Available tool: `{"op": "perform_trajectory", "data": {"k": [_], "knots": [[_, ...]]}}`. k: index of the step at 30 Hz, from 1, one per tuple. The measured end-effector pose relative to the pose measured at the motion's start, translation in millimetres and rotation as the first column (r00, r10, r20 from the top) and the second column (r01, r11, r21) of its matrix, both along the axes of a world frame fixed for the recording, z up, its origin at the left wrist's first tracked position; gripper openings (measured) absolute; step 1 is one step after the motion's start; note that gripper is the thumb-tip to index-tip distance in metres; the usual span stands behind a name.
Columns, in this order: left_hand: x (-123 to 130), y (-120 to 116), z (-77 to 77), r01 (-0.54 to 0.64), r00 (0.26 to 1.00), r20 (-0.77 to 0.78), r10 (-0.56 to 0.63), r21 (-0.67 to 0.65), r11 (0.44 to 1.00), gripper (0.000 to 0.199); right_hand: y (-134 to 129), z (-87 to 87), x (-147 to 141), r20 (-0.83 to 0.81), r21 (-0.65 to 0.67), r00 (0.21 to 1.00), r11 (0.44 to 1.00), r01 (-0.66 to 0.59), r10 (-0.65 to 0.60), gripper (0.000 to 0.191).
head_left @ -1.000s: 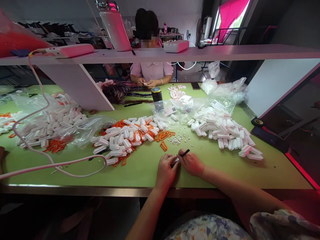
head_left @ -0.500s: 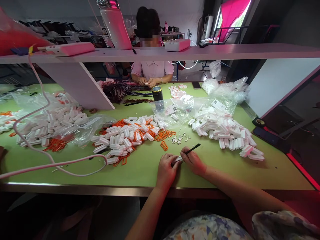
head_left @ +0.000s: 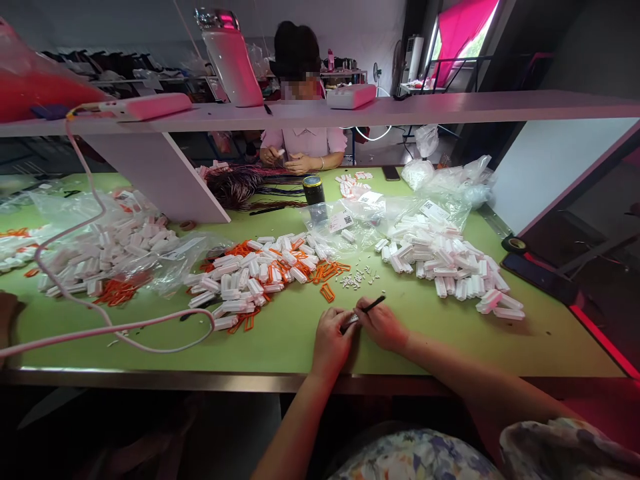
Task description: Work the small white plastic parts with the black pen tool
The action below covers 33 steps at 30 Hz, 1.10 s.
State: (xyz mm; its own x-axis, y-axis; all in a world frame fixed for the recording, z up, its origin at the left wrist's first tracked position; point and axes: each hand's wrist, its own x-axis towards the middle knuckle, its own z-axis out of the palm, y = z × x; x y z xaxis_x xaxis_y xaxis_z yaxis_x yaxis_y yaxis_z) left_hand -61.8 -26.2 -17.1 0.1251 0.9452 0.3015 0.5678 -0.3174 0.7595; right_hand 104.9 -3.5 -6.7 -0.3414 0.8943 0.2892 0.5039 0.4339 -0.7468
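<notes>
My left hand is closed around a small white plastic connector housing above the green tabletop. In my right hand is a thin black pen-like tool, gripped between thumb and fingers, its lower end hidden at the housing. Just beyond my hands lie many tiny white pegs and a loose orange rectangular frame. To the left is a heap of white housings mixed with orange frames. Another pile of white housings lies to the right.
A shelf crosses above the table, carrying a bottle. Across the table sits a person handling a small white piece. A black can stands behind plastic bags. A white cable loops at left; a phone lies at right.
My right hand has moved slightly left, closer to my left hand, and the black tool has shifted left and lower with it. The person opposite has drawn their hands apart.
</notes>
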Motion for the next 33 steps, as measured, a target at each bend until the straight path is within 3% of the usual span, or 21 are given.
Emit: {"op": "perform_trajectory", "data": {"k": [4, 8, 16, 25, 30, 33], "knots": [[0.1, -0.5, -1.2, -0.011, 1.0, 0.001, 0.011, -0.012, 1.0, 0.012, -0.6, -0.2, 4.9, -0.217, -0.131, 0.973, 0.99, 0.053, -0.08, 0.024], [-0.3, -0.3, -2.5, -0.011, 1.0, 0.003, 0.011, -0.011, 1.0, 0.011, -1.6, -0.6, 5.5, -0.249, -0.16, 0.967, 0.987, 0.019, -0.059, 0.024], [0.2, -0.7, -0.3, -0.005, 1.0, 0.009, 0.006, -0.025, 1.0, 0.012, -2.7, -0.7, 5.0, -0.143, -0.061, 0.989, 0.998, 0.034, -0.042, 0.021], [-0.1, 0.4, -1.6, 0.0, 1.0, 0.008, 0.0, -0.016, 1.0, 0.011, 0.0, -3.9, -0.3, 0.123, 0.04, 0.992, 0.999, -0.013, 0.007, 0.018], [0.5, -0.5, -0.8, -0.009, 1.0, 0.005, 0.009, -0.017, 1.0, 0.012, -1.0, -2.6, 3.0, -0.079, -0.043, 0.994, 0.996, 0.072, -0.075, 0.022], [0.7, -0.9, 0.5, -0.011, 1.0, 0.005, 0.011, -0.024, 1.0, 0.012, -1.7, -2.6, 4.0, -0.148, -0.074, 0.987, 0.996, 0.056, -0.067, 0.023]]}}
